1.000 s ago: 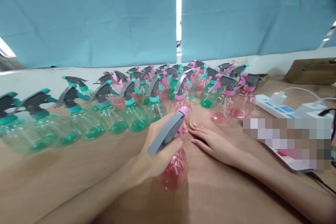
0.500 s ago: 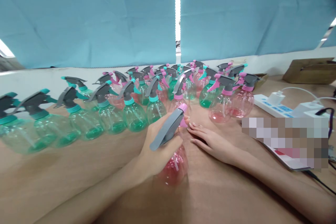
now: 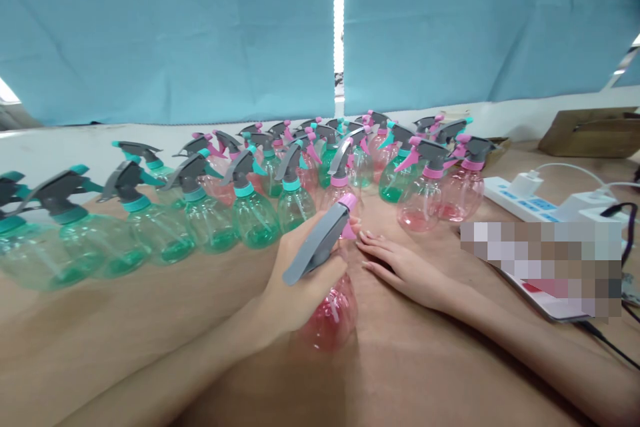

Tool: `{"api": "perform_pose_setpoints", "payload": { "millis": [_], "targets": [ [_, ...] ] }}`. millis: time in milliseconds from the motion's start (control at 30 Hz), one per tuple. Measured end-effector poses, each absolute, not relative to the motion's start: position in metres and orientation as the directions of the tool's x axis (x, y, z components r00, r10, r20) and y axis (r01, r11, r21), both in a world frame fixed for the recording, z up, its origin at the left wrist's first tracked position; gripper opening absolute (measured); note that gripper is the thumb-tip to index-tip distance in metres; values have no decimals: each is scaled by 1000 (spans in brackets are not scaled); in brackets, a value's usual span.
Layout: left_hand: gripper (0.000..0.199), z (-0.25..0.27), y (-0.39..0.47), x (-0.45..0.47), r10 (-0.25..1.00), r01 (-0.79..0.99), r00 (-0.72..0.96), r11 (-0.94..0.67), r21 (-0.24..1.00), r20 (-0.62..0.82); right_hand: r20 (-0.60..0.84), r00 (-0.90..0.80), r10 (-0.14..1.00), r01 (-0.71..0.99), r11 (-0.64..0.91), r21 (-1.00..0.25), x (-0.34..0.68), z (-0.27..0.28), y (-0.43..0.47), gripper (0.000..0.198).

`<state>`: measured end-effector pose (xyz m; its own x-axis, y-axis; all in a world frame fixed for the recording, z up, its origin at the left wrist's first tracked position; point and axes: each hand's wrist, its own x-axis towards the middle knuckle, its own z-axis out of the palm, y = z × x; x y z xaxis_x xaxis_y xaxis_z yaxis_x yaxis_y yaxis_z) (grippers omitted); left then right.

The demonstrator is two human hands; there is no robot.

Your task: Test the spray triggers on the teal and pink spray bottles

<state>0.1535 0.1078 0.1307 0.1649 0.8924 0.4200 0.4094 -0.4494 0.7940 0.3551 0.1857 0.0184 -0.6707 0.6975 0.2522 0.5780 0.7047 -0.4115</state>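
My left hand (image 3: 295, 273) is wrapped round the neck of a pink spray bottle (image 3: 330, 317) with a grey and pink trigger head. The bottle is upright near the middle of the table, its nozzle pointing away from me. My right hand (image 3: 400, 263) lies flat on the table just right of that bottle, holding nothing, fingers stretched towards it. Just behind the held bottle is another pink spray bottle (image 3: 340, 193), partly hidden by it. To the left, a row of green spray bottles (image 3: 257, 217) with turquoise collars holds a little liquid at the bottom.
Two pink spray bottles (image 3: 421, 203) stand to the right, with more pink and green ones crowded behind. A white power strip (image 3: 520, 199) with plugs and cables, a blurred-out flat device (image 3: 555, 310) and a cardboard box (image 3: 590, 133) are on the right. A blue curtain (image 3: 200, 33) hangs behind.
Almost nothing differs. The view has shifted very slightly; my left hand keeps its grip on the pink spray bottle and my right hand stays on the table.
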Motion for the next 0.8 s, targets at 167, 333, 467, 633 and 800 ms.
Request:
{"api": "perform_pose_setpoints", "payload": {
  "millis": [167, 333, 467, 633, 800],
  "targets": [
    [13, 129, 108, 153, 885, 394, 173, -465, 793, 433, 244, -672, 699, 581, 702, -411, 355, 17, 186, 51],
    [13, 126, 109, 153, 883, 366, 175, -470, 804, 436, 252, -665, 703, 579, 698, -420, 356, 15, 188, 51],
    [14, 126, 110, 153, 878, 350, 186, -478, 806, 440, 243, -666, 705, 579, 694, -427, 355, 16, 188, 52],
    [13, 126, 109, 151, 886, 353, 194, -463, 813, 421, 261, -653, 711, 564, 686, -460, 356, 16, 188, 49],
    [8, 129, 110, 146, 906, 364, 220, -419, 832, 361, 263, -659, 704, 551, 691, -468, 356, 16, 188, 48]
  ]
}}
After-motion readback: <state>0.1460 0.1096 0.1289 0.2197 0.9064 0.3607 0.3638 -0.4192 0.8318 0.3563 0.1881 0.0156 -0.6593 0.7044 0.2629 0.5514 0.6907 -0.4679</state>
